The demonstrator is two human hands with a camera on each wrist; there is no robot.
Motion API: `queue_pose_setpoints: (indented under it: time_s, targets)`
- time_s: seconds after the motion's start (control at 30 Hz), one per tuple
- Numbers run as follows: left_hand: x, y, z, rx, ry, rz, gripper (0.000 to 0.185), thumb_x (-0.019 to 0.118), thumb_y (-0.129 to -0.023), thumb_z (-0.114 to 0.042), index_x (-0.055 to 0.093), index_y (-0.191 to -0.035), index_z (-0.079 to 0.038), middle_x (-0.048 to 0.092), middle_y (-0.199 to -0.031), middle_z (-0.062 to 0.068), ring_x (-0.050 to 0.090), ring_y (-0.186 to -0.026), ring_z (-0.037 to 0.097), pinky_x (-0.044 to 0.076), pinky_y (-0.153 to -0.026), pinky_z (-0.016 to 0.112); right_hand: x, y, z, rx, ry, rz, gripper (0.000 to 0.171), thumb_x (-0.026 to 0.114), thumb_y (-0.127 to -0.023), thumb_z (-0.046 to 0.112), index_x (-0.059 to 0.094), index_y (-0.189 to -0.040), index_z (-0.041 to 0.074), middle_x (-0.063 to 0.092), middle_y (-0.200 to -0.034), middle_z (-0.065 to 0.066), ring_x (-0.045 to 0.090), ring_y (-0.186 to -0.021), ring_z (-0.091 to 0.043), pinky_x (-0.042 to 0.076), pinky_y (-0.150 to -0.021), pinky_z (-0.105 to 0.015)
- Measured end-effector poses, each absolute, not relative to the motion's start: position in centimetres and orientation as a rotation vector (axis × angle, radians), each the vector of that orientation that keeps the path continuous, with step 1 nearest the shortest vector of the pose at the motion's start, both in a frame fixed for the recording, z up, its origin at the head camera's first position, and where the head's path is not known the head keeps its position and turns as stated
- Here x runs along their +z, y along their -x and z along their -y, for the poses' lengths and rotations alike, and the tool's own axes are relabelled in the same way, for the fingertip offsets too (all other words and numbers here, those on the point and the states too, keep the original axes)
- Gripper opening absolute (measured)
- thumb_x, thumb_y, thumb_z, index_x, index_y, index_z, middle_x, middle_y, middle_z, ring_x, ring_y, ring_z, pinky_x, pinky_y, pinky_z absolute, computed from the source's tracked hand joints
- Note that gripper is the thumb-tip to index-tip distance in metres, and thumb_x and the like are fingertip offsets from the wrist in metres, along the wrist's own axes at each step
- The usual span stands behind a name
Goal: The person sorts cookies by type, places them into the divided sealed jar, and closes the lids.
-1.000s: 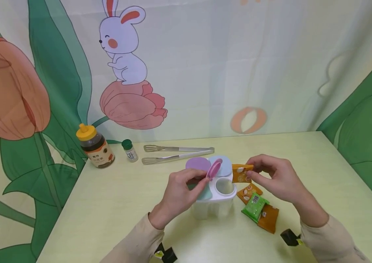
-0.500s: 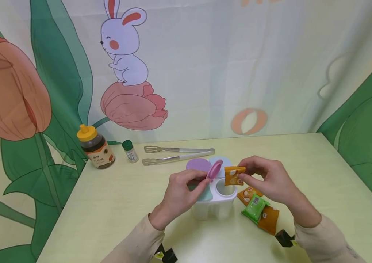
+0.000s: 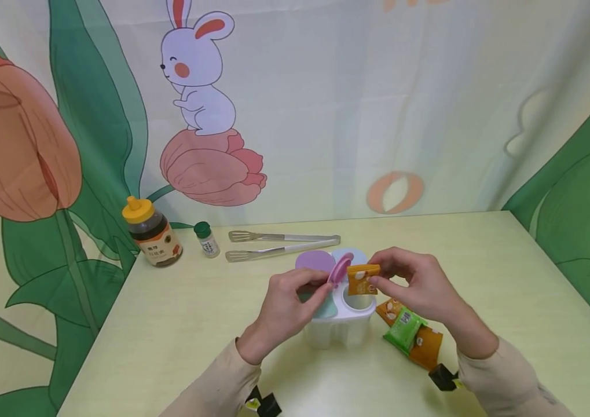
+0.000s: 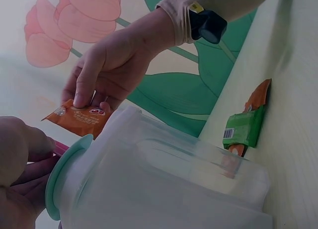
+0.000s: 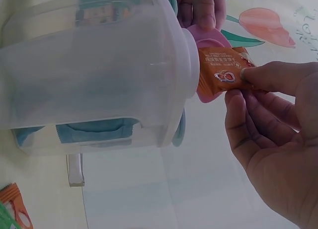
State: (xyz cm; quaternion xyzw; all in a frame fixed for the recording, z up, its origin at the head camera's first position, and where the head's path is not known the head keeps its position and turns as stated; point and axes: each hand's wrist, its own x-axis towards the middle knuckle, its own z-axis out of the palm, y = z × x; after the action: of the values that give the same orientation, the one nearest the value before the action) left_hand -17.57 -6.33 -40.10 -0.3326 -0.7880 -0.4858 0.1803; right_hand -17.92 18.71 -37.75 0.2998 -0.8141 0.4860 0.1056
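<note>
My left hand [image 3: 286, 304] pinches the raised pink lid [image 3: 340, 268] of a translucent white storage box [image 3: 337, 333] with several coloured lids. Under that lid a round opening [image 3: 358, 301] shows. Between thumb and fingers, my right hand [image 3: 422, 286] holds a small orange snack packet [image 3: 361, 280] upright over the opening. In the right wrist view the packet's lower end is right at the rim, in front of the pink lid. Through the box wall a blue packet [image 5: 94, 131] shows. Right of the box lie a green packet [image 3: 404, 330] and orange packets [image 3: 427, 346].
Behind the box, metal tongs [image 3: 274, 252] lie spread on the table. A small green-capped jar [image 3: 206, 239] and a honey bottle [image 3: 155, 234] with a yellow top stand at the back left. A printed curtain [image 3: 315, 116] hangs along the far table edge.
My right hand has moved left, bringing the orange packet from beside the box to over the round opening. The left hand keeps its hold on the pink lid in the same place.
</note>
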Motion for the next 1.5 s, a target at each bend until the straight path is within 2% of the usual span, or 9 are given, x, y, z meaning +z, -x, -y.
queue_pose_setpoints:
  time_s: [0.77, 1.5]
  targets:
    - [-39.94, 17.44, 6.24, -1.367, 0.949, 2.223, 0.013, 0.073, -0.084, -0.003, 0.072, -0.097, 0.001, 0.073, -0.092, 0.011, 0.072, -0.082, 0.016, 0.057, -0.071, 0.014, -38.4, 18.17, -18.21, 1.439, -0.871, 2.432, 0.022, 0.074, -0.083, 0.001, 0.067, -0.103, 0.009, 0.069, -0.094, 0.001, 0.064, -0.078, -0.012, 0.058, -0.079, -0.021]
    - [-39.98, 17.46, 6.28, -1.36, 0.929, 2.24, 0.014, 0.074, -0.083, -0.002, 0.073, -0.097, 0.0, 0.073, -0.091, 0.01, 0.072, -0.081, 0.016, 0.057, -0.071, 0.015, -38.7, 17.97, -18.22, 1.431, -0.824, 2.492, 0.018, 0.074, -0.085, 0.007, 0.067, -0.101, 0.008, 0.07, -0.093, -0.002, 0.065, -0.079, -0.012, 0.059, -0.077, -0.022]
